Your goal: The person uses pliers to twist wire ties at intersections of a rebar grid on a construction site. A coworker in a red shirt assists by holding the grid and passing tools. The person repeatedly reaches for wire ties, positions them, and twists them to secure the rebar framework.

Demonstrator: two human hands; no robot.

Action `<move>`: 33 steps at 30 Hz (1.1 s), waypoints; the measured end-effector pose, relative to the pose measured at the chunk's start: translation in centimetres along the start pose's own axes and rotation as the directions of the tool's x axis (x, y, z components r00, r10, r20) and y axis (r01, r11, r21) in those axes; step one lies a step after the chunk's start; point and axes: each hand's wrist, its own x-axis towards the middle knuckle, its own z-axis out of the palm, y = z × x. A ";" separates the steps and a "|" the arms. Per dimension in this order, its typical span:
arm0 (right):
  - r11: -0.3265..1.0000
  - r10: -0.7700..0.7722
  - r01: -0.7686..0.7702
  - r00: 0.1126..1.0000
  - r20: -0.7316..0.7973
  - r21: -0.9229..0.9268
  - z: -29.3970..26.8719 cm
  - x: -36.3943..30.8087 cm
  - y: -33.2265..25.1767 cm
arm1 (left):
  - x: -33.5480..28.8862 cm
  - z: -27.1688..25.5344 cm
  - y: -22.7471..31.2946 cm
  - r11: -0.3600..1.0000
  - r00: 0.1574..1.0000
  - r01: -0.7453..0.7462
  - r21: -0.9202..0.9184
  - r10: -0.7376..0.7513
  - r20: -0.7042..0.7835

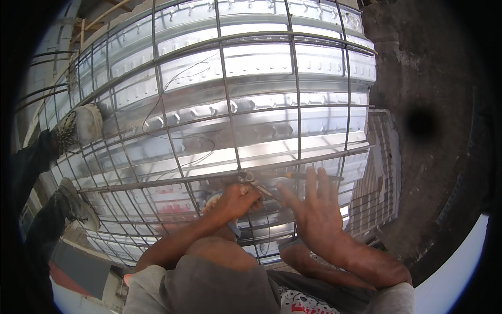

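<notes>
Metal pincers (252,181) lie at a crossing of the rebar mesh (226,99), their jaws at the bar and their two handles spread toward the right. My left hand (235,203) is closed just below the jaws, its fingers curled together; what they pinch is hidden. My right hand (320,212) is open beside the handles, fingers stretched and apart. One handle passes by its fingertips, and I cannot tell whether they touch. Beneath the mesh is shiny ribbed metal decking (261,131).
Thin loose wire (151,112) curls over the mesh at left. Another person's shoes (88,123) stand on the mesh at far left. Past the decking's right edge, a lower surface with a ribbed panel (374,183) shows. Bar ends (49,60) stick out at upper left.
</notes>
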 end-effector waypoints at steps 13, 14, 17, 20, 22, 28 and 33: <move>1.000 0.002 -0.007 0.980 0.201 0.026 -1.4 0.2 -0.7 | 0.2 -0.2 -0.7 0.998 0.998 -0.059 0.032 0.058 0.016; 0.999 0.008 -0.023 0.958 0.285 0.049 -1.5 0.0 -0.7 | 0.1 -0.5 -0.8 0.997 0.999 -0.048 0.057 0.046 0.027; 0.936 0.026 -0.170 0.907 0.421 0.308 -0.9 -0.7 -1.1 | -0.5 -1.7 -0.8 0.997 0.986 0.081 0.013 -0.082 0.142; 0.363 -0.006 -0.585 0.777 0.629 0.726 0.8 -1.2 -1.3 | -1.5 -3.0 -0.6 0.995 0.966 0.103 -0.014 -0.097 0.239; -0.143 -0.144 -0.719 0.695 0.704 0.680 2.5 -1.6 -1.4 | -1.8 -2.7 -0.5 0.955 0.952 0.088 -0.281 0.002 0.307; -0.350 -0.326 -0.787 0.610 0.722 0.508 6.6 -2.2 -0.3 | 1.2 0.8 -0.5 0.757 0.832 0.271 -0.595 0.127 0.540; 0.155 0.119 -0.644 0.765 0.633 0.750 5.6 -4.1 -0.2 | 2.2 1.7 -1.8 0.771 0.846 0.241 -0.589 0.131 0.517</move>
